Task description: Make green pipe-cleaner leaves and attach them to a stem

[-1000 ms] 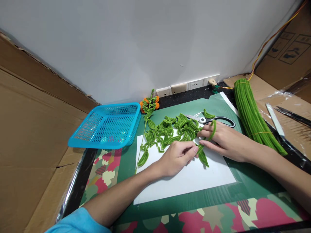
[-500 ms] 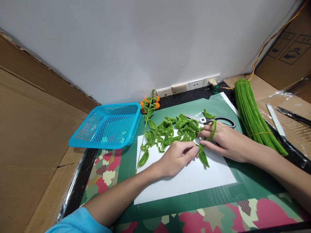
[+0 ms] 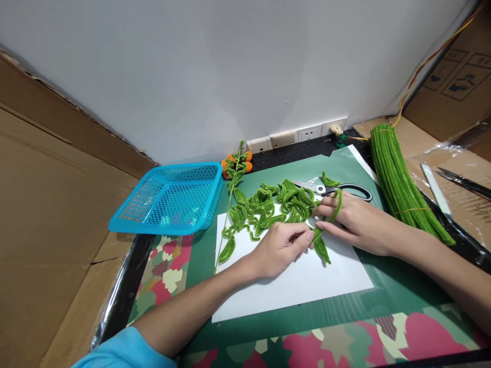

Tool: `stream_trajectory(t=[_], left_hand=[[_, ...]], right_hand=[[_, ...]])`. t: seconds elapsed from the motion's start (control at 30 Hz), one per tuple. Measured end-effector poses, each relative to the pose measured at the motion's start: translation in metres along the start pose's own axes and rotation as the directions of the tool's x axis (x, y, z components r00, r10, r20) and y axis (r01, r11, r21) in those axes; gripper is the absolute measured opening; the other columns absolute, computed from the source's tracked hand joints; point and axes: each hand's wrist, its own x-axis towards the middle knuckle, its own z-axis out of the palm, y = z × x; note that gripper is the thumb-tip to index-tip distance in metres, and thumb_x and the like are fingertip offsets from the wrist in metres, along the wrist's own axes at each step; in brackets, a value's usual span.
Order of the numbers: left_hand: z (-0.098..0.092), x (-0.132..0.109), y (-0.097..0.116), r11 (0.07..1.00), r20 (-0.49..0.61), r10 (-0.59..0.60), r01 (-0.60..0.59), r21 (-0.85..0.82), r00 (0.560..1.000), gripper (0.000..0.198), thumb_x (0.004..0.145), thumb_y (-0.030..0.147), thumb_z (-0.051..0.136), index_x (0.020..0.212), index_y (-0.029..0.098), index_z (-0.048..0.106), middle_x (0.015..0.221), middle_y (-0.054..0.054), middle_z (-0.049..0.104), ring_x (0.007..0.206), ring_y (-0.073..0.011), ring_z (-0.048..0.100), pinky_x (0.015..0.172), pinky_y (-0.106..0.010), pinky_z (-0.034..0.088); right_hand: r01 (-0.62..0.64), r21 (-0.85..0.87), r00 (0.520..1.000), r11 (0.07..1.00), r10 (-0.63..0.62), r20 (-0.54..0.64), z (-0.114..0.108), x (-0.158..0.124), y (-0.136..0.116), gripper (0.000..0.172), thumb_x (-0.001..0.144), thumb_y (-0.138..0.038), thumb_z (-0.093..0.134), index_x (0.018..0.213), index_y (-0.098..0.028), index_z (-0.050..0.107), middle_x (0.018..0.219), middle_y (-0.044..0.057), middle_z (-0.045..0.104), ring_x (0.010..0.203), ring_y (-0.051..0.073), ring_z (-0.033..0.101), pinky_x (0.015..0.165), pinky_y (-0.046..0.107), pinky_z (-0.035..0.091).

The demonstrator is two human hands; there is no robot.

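Between my hands is a green pipe cleaner (image 3: 337, 205), one end curving up over the fingers of my right hand (image 3: 345, 220). My left hand (image 3: 283, 246) is closed, pinching the lower part between thumb and fingertips. My right hand's thumb and fingers are closed on the same strand. A folded green leaf shape (image 3: 322, 250) sticks out below the pinch, over the white paper (image 3: 291, 296). Just beyond my hands lies a pile of green pipe cleaner leaves (image 3: 268, 202). Black-handled scissors (image 3: 326, 190) rest behind my right hand.
A blue plastic basket (image 3: 169, 199) stands at the left. Beside it lies a stem with orange flowers (image 3: 238, 166). A thick bundle of green pipe cleaners (image 3: 402, 184) is at the right, near a knife-like tool (image 3: 435, 189) and dark pliers or tweezers (image 3: 464, 182). Wall sockets (image 3: 309, 134) are behind.
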Motion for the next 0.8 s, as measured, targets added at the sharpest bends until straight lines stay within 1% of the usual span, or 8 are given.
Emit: stream_trajectory(t=[0.2, 0.5, 0.8], left_hand=[[0.0004, 0.0003, -0.0004, 1.000, -0.006, -0.004, 0.004, 0.002, 1.000, 0.047, 0.112, 0.046, 0.048, 0.077, 0.017, 0.059, 0.069, 0.003, 0.056, 0.064, -0.0109, 0.051, 0.064, -0.026, 0.036], [0.0005, 0.0001, -0.0014, 1.000, 0.001, -0.002, 0.002, 0.005, 1.000, 0.045, 0.112, 0.044, 0.048, 0.078, 0.018, 0.059, 0.069, 0.003, 0.057, 0.065, -0.0113, 0.052, 0.065, -0.026, 0.037], [0.0003, -0.0005, -0.0009, 1.000, 0.000, 0.005, -0.005, -0.011, 1.000, 0.044, 0.113, 0.043, 0.048, 0.079, 0.017, 0.059, 0.068, 0.003, 0.056, 0.064, -0.0107, 0.051, 0.064, -0.026, 0.038]], right_hand=[[0.003, 0.017, 1.000, 1.000, -0.003, -0.017, -0.0008, 0.0005, -0.0007, 0.030, 0.114, -0.035, 0.043, 0.101, -0.021, 0.067, 0.095, 0.009, 0.068, 0.089, 0.026, 0.063, 0.082, 0.042, 0.046], [0.007, 0.011, 1.000, 1.000, -0.007, 0.006, -0.0002, -0.0001, 0.0004, 0.038, 0.116, -0.038, 0.037, 0.101, -0.020, 0.066, 0.095, 0.010, 0.067, 0.088, 0.027, 0.063, 0.083, 0.043, 0.044], [0.004, 0.004, 1.000, 1.000, -0.004, 0.008, 0.0019, -0.0014, 0.0018, 0.037, 0.116, -0.038, 0.037, 0.100, -0.020, 0.065, 0.095, 0.009, 0.066, 0.089, 0.027, 0.062, 0.084, 0.042, 0.044]])
